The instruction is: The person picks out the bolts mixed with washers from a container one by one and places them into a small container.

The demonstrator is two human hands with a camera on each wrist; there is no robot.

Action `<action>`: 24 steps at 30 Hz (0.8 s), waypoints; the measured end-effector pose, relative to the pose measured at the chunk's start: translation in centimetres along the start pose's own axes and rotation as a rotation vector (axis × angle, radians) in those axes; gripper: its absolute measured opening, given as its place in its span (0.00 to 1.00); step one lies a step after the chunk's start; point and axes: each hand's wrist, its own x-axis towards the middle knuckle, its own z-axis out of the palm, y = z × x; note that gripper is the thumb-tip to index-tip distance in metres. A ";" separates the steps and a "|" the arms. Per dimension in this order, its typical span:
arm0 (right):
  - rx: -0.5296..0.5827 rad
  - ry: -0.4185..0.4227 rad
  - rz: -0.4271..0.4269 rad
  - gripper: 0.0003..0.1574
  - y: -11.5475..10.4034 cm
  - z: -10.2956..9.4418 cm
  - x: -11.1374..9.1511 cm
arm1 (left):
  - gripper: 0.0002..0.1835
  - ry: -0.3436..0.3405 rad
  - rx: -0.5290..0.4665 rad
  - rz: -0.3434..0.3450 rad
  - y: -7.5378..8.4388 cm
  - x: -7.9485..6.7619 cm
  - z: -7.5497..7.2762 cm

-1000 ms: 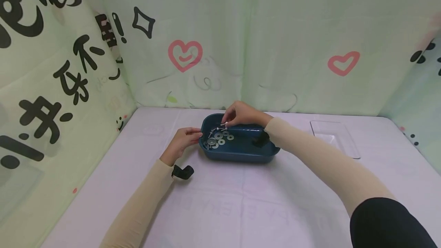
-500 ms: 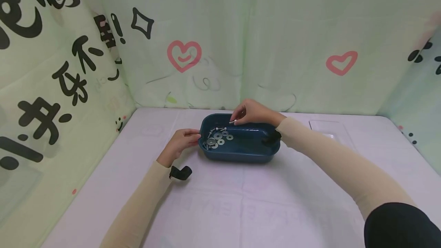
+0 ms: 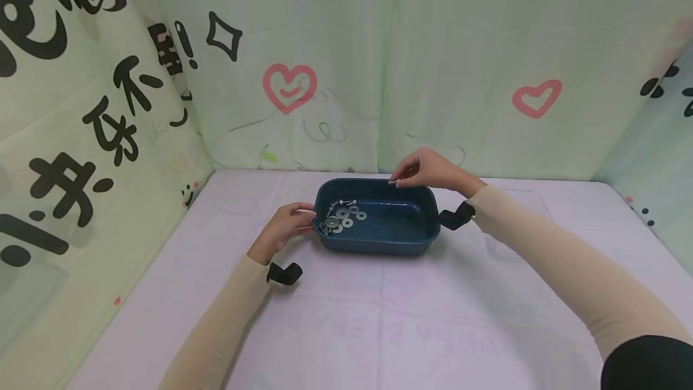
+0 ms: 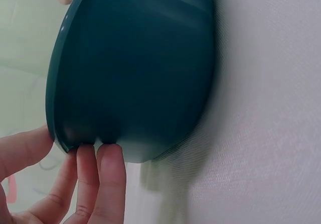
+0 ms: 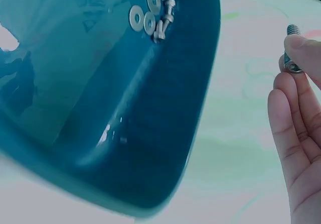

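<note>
Pale green printed curtains [image 3: 449, 77] enclose a table [image 3: 346, 312] spread with a lilac-white cloth. Near the table's far edge and roughly parallel to it stands a dark blue rectangular tray [image 3: 373, 247]; cloth extends before its near wall, and the table's left and right edges lie well apart from its ends. Left hand [image 3: 284, 225]: reaching from the near left, fingers nearly straight, tips touching the tray's left end at rim and outer wall. Right hand [image 3: 430, 170]: raised at the far rim, toward the far right corner, thumb and fingertips together in a pinch. Flat washers [image 3: 344, 218] and loose bolts [image 5: 168, 10] lie grouped inside the tray's left end. Pinched bolt [image 5: 292, 63]: threaded end pointing leftward.
</note>
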 end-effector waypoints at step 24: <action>-0.013 0.093 0.197 0.16 4.9 -4.2 -7.8 | 0.20 0.035 -0.047 -0.032 -0.1 -0.1 0.4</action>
